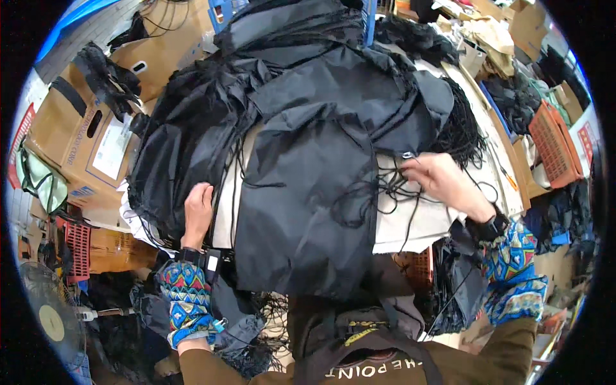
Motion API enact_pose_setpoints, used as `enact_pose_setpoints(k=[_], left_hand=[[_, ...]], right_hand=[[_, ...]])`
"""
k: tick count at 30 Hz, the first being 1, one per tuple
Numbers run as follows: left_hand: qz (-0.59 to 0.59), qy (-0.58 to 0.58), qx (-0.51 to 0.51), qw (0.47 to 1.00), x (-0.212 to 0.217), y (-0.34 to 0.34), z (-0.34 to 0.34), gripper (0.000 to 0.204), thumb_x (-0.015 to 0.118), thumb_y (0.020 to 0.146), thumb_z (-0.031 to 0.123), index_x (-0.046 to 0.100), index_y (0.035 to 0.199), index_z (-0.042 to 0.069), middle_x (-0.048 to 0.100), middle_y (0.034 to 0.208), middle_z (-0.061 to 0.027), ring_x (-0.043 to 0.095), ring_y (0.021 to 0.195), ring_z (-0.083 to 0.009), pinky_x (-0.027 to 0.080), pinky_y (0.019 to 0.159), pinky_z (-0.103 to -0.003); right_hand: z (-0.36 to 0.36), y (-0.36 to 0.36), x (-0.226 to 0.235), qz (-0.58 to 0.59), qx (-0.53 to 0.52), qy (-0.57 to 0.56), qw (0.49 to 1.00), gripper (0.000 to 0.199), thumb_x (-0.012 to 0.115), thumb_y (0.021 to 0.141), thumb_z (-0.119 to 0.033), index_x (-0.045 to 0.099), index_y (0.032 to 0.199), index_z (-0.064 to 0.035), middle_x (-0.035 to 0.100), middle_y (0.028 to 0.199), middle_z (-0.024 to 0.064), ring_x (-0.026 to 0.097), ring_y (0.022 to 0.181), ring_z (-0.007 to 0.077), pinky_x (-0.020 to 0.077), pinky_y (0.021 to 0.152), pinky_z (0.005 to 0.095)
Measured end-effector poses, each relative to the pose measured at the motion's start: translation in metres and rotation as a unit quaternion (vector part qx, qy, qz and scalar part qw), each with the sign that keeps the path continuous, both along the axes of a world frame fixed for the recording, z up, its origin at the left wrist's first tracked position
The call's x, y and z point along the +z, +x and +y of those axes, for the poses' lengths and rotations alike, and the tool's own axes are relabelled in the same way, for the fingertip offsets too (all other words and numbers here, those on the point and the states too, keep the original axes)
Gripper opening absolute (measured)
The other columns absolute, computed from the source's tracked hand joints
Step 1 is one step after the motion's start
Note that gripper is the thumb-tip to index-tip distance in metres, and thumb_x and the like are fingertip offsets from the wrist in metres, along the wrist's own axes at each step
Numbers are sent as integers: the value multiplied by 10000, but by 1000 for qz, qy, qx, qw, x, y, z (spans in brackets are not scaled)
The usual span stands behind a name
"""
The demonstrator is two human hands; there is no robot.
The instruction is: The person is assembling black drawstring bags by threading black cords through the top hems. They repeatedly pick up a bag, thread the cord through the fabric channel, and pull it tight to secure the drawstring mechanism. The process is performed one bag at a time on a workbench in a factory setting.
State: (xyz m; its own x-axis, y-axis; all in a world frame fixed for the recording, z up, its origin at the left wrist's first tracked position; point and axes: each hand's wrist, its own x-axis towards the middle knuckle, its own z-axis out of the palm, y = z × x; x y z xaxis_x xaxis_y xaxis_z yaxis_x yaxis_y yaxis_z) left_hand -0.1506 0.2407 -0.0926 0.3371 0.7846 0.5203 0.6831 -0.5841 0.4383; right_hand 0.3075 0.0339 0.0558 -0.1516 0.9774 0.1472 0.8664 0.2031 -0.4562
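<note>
1. Fan (52, 322) at the lower left, beyond reach of the work and apparently not in its way.
2. Cardboard box (70, 138) beside the counter (401, 237), crowding that flank, with black scraps draped over its rim.
3. Left pile (173, 167) of dark fabric pieces, heaped close to the middle, leaving only a narrow pale strip for moving between.
4. Left hand (197, 213) just at the pile's inner edge, grip with fingers together; cannot tell whether clamped on fabric. Placed perhaps to keep the heap from creeping inward.
5. Black bag (301, 212) laid flat in the middle, lower end hanging over the near edge toward the lap, probably for easy reach from both sides.
6. Cords (393, 189) loose and looped over the bag's right side, likely to snag.
7. Right hand (443, 179) over those cords, grip with fingers curled together; cannot tell whether clamped on a strand. Apparently held there to manage the tangle.
8. Farther right, black fringe (465, 125) spilling over the counter, and orange basket (555, 144) tilted beyond.
</note>
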Motion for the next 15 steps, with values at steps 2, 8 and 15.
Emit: enact_pose_setpoints(k=[2, 8, 15], left_hand=[[103, 87, 65, 989, 34, 38, -16, 180, 578, 815, 62, 582, 989, 19, 575, 875, -143, 546, 865, -345, 431, 781, -419], [104, -3, -288, 952, 80, 162, -123, 194, 648, 760, 101, 595, 941, 54, 531, 1033, -116, 506, 932, -298, 411, 785, -394], [-27, -112, -343, 932, 60, 217, -150, 193, 653, 802, 114, 602, 980, 55, 592, 904, -87, 566, 817, -230, 447, 726, -322]], right_hand=[[-18, 18, -12, -97, -28, 38, 994, 307, 596, 800, -39, 596, 1107, -28, 610, 1005, 187, 610, 879, 343, 497, 741, 362], [-13, -31, -53, 38, 52, -28, 998, 330, 603, 787, -25, 607, 1115, -64, 540, 913, 144, 553, 798, 312, 460, 706, 358], [-6, -34, -67, 106, 116, -51, 986, 186, 649, 812, -162, 620, 882, 7, 532, 894, 147, 540, 816, 260, 443, 702, 348]])
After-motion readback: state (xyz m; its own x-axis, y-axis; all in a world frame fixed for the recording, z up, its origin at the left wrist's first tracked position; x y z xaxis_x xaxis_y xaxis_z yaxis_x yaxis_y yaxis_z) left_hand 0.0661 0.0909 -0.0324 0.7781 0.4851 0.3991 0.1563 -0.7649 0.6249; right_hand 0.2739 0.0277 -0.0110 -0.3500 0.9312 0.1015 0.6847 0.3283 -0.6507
